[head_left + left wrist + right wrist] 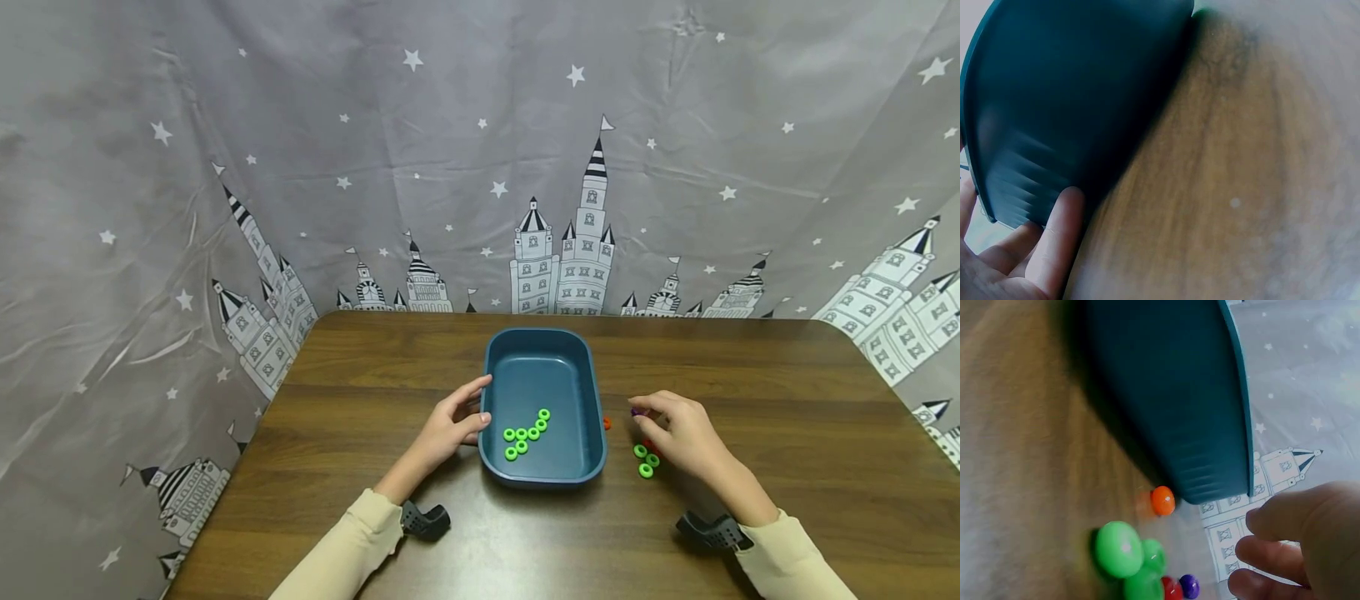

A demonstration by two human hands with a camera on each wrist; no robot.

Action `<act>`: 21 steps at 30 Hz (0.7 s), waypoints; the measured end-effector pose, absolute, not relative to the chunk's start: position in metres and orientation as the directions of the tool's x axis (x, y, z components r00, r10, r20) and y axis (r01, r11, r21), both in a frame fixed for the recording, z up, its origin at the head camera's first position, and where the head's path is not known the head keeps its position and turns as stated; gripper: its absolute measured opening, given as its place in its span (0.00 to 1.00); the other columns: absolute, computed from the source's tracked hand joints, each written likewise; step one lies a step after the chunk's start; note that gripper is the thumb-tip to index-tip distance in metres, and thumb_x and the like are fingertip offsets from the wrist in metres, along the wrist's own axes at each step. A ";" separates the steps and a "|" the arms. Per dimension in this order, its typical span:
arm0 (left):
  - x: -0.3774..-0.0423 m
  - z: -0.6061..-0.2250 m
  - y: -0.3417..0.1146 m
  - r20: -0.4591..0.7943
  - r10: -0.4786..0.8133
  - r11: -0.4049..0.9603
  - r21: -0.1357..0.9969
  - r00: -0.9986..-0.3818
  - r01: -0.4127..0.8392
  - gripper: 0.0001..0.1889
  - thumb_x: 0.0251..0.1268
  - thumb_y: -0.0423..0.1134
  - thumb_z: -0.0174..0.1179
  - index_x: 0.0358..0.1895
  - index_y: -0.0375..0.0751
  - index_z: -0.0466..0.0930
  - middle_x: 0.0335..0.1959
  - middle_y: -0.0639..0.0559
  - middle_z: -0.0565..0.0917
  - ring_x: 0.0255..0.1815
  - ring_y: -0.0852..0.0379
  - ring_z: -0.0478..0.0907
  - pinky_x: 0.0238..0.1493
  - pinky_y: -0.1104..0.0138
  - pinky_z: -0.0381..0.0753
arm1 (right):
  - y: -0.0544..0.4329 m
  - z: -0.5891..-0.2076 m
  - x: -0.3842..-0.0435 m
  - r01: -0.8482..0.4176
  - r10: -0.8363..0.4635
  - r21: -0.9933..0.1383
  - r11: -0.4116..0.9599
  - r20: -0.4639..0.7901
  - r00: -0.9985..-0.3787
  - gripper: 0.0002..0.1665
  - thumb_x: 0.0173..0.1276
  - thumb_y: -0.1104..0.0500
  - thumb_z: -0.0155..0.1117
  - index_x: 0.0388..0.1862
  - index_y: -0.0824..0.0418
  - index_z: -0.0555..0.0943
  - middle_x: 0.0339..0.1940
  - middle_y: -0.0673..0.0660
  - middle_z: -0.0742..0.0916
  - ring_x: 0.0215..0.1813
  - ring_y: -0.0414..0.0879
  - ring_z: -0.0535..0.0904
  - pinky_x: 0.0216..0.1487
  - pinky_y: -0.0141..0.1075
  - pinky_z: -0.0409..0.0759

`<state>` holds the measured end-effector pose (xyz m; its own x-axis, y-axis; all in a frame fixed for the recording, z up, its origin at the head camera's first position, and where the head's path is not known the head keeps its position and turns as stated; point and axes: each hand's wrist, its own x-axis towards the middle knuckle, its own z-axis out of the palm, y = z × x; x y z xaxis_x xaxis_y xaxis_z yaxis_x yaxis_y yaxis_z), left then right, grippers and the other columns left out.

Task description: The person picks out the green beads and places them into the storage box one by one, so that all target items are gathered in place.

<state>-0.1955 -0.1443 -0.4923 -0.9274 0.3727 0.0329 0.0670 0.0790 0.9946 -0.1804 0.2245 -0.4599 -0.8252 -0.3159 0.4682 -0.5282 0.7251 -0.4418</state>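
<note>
A blue rectangular tub [542, 482] sits on the table with several bright green rings [533, 433] inside. At its left wall, my left hand [447, 422] touches the side with thumb and fingertips; in the left wrist view the thumb [1063, 231] lies against the ribbed outer wall. To the right of the tub, my right hand [684, 429] hovers over loose rings with fingers slightly bent. A small purple ring [1189, 586] lies just below the fingertips, apart from them in the right wrist view. Beside it are a red ring [1171, 588] and green rings [646, 471].
An orange ring [607, 423] lies close by the tub's right wall. The brown wooden table [390, 358] ends at a grey curtain [420, 125] printed with castles and stars. Each wrist wears a black strap device [425, 522].
</note>
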 end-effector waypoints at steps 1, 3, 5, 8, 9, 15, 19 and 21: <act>-0.195 -0.492 -0.145 0.034 0.373 0.079 0.995 -0.927 0.068 0.34 0.73 0.34 0.58 0.80 0.40 0.58 0.75 0.27 0.65 0.71 0.29 0.71 0.45 0.59 0.90 | 0.226 -0.461 -0.179 -0.529 -0.319 -0.447 0.721 0.465 -0.826 0.13 0.58 0.71 0.72 0.43 0.65 0.89 0.36 0.54 0.91 0.31 0.38 0.82 0.31 0.34 0.83; -0.195 -0.492 -0.145 0.036 0.373 0.077 0.995 -0.927 0.069 0.34 0.73 0.34 0.58 0.80 0.40 0.58 0.75 0.27 0.66 0.71 0.28 0.71 0.45 0.59 0.90 | 0.229 -0.464 -0.175 -0.535 -0.325 -0.451 0.715 0.463 -0.825 0.13 0.58 0.70 0.73 0.43 0.65 0.89 0.35 0.53 0.90 0.30 0.33 0.80 0.30 0.32 0.82; -0.195 -0.492 -0.145 0.037 0.374 0.076 0.995 -0.927 0.070 0.34 0.73 0.34 0.58 0.80 0.40 0.59 0.75 0.26 0.66 0.71 0.29 0.71 0.45 0.59 0.90 | 0.230 -0.467 -0.172 -0.544 -0.333 -0.444 0.712 0.468 -0.818 0.12 0.57 0.70 0.74 0.42 0.65 0.89 0.34 0.52 0.90 0.30 0.30 0.78 0.29 0.30 0.81; -0.195 -0.492 -0.145 0.039 0.371 0.076 0.995 -0.928 0.072 0.34 0.72 0.34 0.58 0.80 0.41 0.59 0.75 0.27 0.66 0.71 0.29 0.71 0.45 0.59 0.90 | 0.232 -0.470 -0.168 -0.554 -0.342 -0.425 0.715 0.478 -0.809 0.12 0.55 0.69 0.75 0.40 0.64 0.89 0.32 0.49 0.89 0.30 0.28 0.75 0.28 0.28 0.78; -0.196 -0.491 -0.145 0.039 0.370 0.078 0.994 -0.928 0.073 0.34 0.73 0.34 0.58 0.80 0.41 0.59 0.75 0.27 0.66 0.70 0.29 0.72 0.45 0.59 0.90 | 0.233 -0.471 -0.166 -0.557 -0.344 -0.419 0.717 0.482 -0.806 0.11 0.55 0.69 0.76 0.39 0.63 0.89 0.31 0.49 0.88 0.30 0.28 0.74 0.27 0.28 0.76; -0.196 -0.492 -0.145 0.039 0.372 0.075 0.995 -0.928 0.072 0.34 0.73 0.34 0.58 0.80 0.42 0.59 0.75 0.27 0.66 0.71 0.29 0.71 0.45 0.59 0.90 | 0.235 -0.477 -0.160 -0.538 -0.358 -0.406 0.738 0.441 -0.823 0.10 0.55 0.69 0.75 0.37 0.62 0.89 0.31 0.48 0.89 0.31 0.27 0.75 0.29 0.28 0.77; -0.196 -0.493 -0.145 0.041 0.372 0.067 0.995 -0.927 0.071 0.34 0.72 0.33 0.58 0.80 0.42 0.59 0.75 0.27 0.66 0.71 0.29 0.71 0.45 0.60 0.90 | 0.236 -0.478 -0.158 -0.511 -0.363 -0.399 0.761 0.392 -0.846 0.09 0.56 0.67 0.75 0.36 0.60 0.89 0.32 0.48 0.89 0.32 0.29 0.78 0.31 0.30 0.80; -0.196 -0.494 -0.145 0.045 0.374 0.069 0.995 -0.926 0.076 0.34 0.73 0.34 0.58 0.80 0.41 0.59 0.75 0.26 0.66 0.71 0.28 0.71 0.45 0.60 0.90 | 0.235 -0.477 -0.158 -0.499 -0.362 -0.391 0.773 0.374 -0.854 0.08 0.56 0.67 0.75 0.36 0.59 0.89 0.31 0.47 0.88 0.31 0.29 0.76 0.30 0.30 0.78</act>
